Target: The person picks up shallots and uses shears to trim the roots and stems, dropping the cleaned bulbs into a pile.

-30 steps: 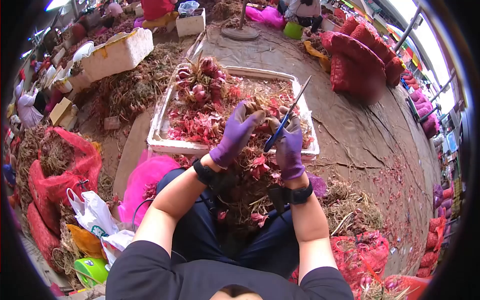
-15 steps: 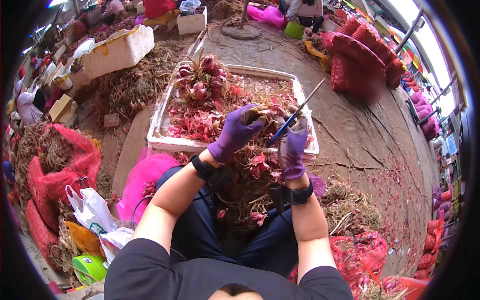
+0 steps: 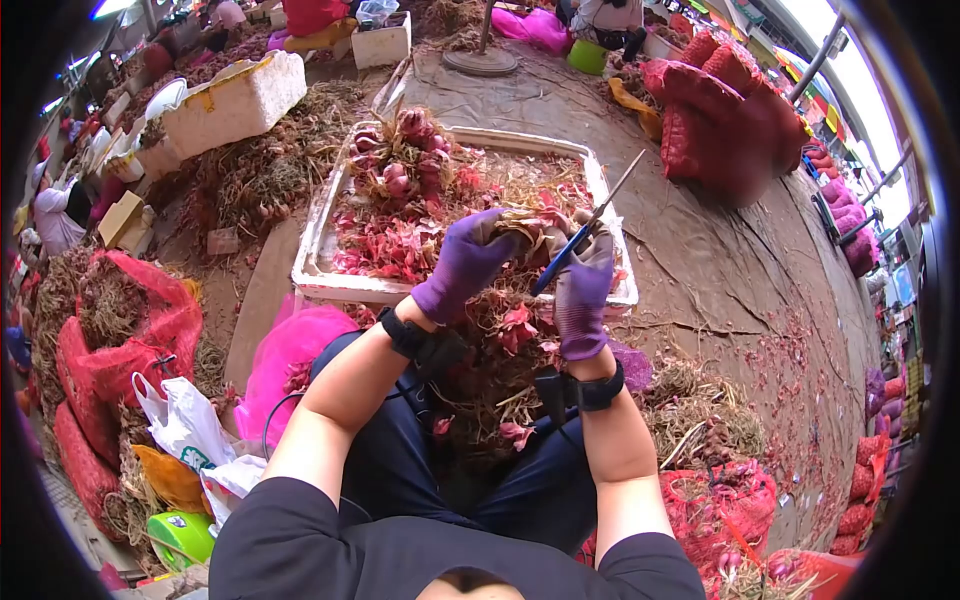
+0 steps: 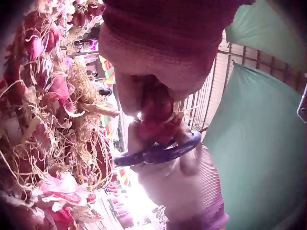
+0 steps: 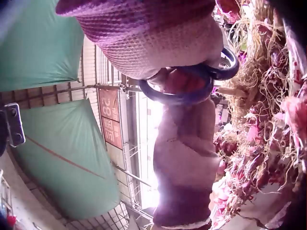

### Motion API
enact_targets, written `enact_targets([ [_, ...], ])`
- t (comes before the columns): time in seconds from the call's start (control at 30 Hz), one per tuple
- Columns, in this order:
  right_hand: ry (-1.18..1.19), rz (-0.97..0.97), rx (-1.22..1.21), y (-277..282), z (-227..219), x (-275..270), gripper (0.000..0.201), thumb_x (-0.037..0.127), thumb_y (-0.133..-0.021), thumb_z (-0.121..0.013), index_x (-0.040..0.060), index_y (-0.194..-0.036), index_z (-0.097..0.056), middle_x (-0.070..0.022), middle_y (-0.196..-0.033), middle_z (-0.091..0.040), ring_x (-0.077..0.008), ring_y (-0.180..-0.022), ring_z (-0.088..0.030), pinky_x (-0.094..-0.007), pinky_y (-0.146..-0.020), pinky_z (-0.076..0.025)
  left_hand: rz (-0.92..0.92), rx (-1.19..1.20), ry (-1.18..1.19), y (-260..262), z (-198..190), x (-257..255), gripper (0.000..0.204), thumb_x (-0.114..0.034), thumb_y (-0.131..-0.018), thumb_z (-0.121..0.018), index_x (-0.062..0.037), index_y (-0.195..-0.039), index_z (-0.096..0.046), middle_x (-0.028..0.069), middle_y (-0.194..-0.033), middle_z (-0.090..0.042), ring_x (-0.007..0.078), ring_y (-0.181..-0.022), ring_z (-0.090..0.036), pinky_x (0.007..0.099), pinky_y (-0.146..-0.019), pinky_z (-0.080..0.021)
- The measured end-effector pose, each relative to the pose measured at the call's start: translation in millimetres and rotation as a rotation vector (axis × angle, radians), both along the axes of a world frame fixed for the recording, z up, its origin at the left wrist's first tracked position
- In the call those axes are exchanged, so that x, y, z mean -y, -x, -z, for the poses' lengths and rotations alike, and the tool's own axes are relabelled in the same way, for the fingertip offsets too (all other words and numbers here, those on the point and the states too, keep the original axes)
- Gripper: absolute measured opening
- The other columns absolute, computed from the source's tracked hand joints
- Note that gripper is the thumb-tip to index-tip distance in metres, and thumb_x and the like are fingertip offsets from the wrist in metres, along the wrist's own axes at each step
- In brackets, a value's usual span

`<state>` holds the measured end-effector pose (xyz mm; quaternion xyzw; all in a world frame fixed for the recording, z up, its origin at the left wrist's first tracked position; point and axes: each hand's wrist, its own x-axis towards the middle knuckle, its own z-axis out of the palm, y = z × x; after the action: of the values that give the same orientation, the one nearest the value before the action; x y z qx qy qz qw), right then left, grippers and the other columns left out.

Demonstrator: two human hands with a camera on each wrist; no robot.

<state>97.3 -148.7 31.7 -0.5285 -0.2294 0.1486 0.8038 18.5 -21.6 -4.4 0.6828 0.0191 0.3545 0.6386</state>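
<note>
Both hands wear purple gloves with greyish palms and meet over the near edge of a white foam tray point(image 3: 345, 288). My left hand point(image 3: 466, 265) grips a red shallot point(image 4: 159, 103) with dry, straw-coloured stalks. In my right hand point(image 3: 582, 300) is a pair of scissors point(image 3: 562, 260) with blue handles, the blades pointing up and to the right. The looped handles point(image 5: 177, 98) show in the right wrist view, close against the shallot. Inside the tray, a bunch of shallots point(image 3: 398, 182) lies at the back left among loose red skins point(image 3: 385, 250).
Stalks and peelings cover the ground between the legs. At left are a red net sack point(image 3: 130, 310), a pink net bag point(image 3: 285, 365) and a white plastic bag point(image 3: 180, 420). Full red sacks point(image 3: 710, 130) stand at back right, and a foam box point(image 3: 240, 98) at back left.
The scissors' tips have swung to the right and the blades lean over more. My left hand has turned and dropped slightly, and the dry stalks now show more between the hands.
</note>
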Motion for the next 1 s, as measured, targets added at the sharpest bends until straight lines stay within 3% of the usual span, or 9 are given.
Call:
enact_targets([
  [0.27, 0.176, -0.072, -0.016, -5, 8, 0, 0.040, 0.006, -0.089, -0.066, -0.0008, -0.123, -0.045, -0.0105, -0.111, -0.059, -0.0129, -0.091, -0.062, -0.0240, -0.075, -0.052, -0.218, -0.095, -0.289, 3, -4, -1, 0.013, -0.008, -0.091, -0.061, -0.0004, -0.099, -0.067, -0.0004, -0.083, -0.066, 0.0045, -0.075, -0.056, 0.0232, -0.066, -0.047],
  [0.33, 0.236, -0.144, -0.049, -3, 3, 1, 0.043, 0.008, -0.089, -0.066, -0.0013, -0.125, -0.044, -0.0103, -0.111, -0.059, -0.0136, -0.095, -0.061, -0.0249, -0.079, -0.051, -0.249, -0.119, -0.192, 0, -4, -2, 0.011, -0.014, -0.083, -0.068, -0.0034, -0.087, -0.066, 0.0155, -0.072, -0.062, 0.0246, -0.064, -0.060, 0.0332, -0.061, -0.047],
  [0.47, 0.235, -0.397, -0.173, -17, -15, 14, 0.048, 0.008, -0.088, -0.066, -0.0036, -0.128, -0.042, -0.0139, -0.112, -0.059, -0.0210, -0.079, -0.067, -0.0319, -0.071, -0.057, -0.238, -0.072, -0.301, 4, -5, -7, 0.013, -0.016, -0.080, -0.070, -0.0057, -0.085, -0.066, 0.0148, -0.074, -0.062, 0.0279, -0.067, -0.063, 0.0355, -0.062, -0.048],
  [0.6, 0.210, -0.522, -0.112, -36, -11, 27, 0.044, 0.014, -0.087, -0.067, -0.0049, -0.121, -0.046, -0.0116, -0.089, -0.063, -0.0224, -0.072, -0.068, -0.0337, -0.065, -0.058, -0.207, -0.055, -0.429, 3, -10, -4, 0.012, -0.013, -0.077, -0.072, -0.0081, -0.086, -0.066, 0.0142, -0.076, -0.063, 0.0327, -0.071, -0.063, 0.0362, -0.062, -0.048],
  [0.63, 0.349, -0.555, -0.053, -43, -16, 31, 0.038, 0.016, -0.087, -0.067, -0.0033, -0.114, -0.049, -0.0094, -0.083, -0.063, -0.0199, -0.070, -0.067, -0.0317, -0.064, -0.058, -0.189, 0.007, -0.390, -1, -7, -4, 0.011, -0.012, -0.075, -0.072, -0.0094, -0.085, -0.066, 0.0136, -0.074, -0.062, 0.0323, -0.070, -0.062, 0.0364, -0.060, -0.047],
  [0.8, 0.285, -0.665, -0.016, -43, -14, 30, 0.028, 0.017, -0.087, -0.067, -0.0001, -0.105, -0.054, -0.0068, -0.080, -0.063, -0.0147, -0.070, -0.064, -0.0256, -0.062, -0.053, -0.215, -0.039, -0.500, 0, -3, -13, 0.014, -0.006, -0.076, -0.070, -0.0094, -0.089, -0.067, 0.0103, -0.074, -0.063, 0.0280, -0.067, -0.062, 0.0327, -0.059, -0.049],
  [0.87, 0.409, -0.754, 0.007, -34, -20, 30, 0.029, 0.017, -0.088, -0.066, -0.0003, -0.107, -0.054, -0.0060, -0.081, -0.063, -0.0142, -0.070, -0.064, -0.0240, -0.063, -0.052, -0.218, 0.170, -0.417, 5, -27, -14, 0.015, -0.002, -0.078, -0.068, -0.0080, -0.092, -0.068, 0.0078, -0.078, -0.066, 0.0216, -0.070, -0.065, 0.0300, -0.063, -0.051],
  [0.93, 0.428, -0.523, -0.142, -30, 4, 17, 0.029, 0.017, -0.088, -0.068, 0.0004, -0.109, -0.054, -0.0082, -0.087, -0.065, -0.0149, -0.069, -0.064, -0.0250, -0.062, -0.053, -0.259, 0.202, -0.414, 13, -44, -23, 0.015, -0.001, -0.080, -0.068, -0.0078, -0.094, -0.068, 0.0084, -0.082, -0.068, 0.0182, -0.075, -0.066, 0.0278, -0.068, -0.052],
  [1.0, 0.329, -0.352, -0.234, -32, 15, 8, 0.019, 0.016, -0.093, -0.062, 0.0020, -0.103, -0.053, -0.0068, -0.080, -0.064, -0.0142, -0.070, -0.064, -0.0289, -0.064, -0.057, -0.246, -0.001, -0.346, 13, -26, -37, 0.023, 0.002, -0.090, -0.056, 0.0006, -0.112, -0.062, 0.0099, -0.103, -0.068, 0.0190, -0.097, -0.066, 0.0311, -0.084, -0.054],
])
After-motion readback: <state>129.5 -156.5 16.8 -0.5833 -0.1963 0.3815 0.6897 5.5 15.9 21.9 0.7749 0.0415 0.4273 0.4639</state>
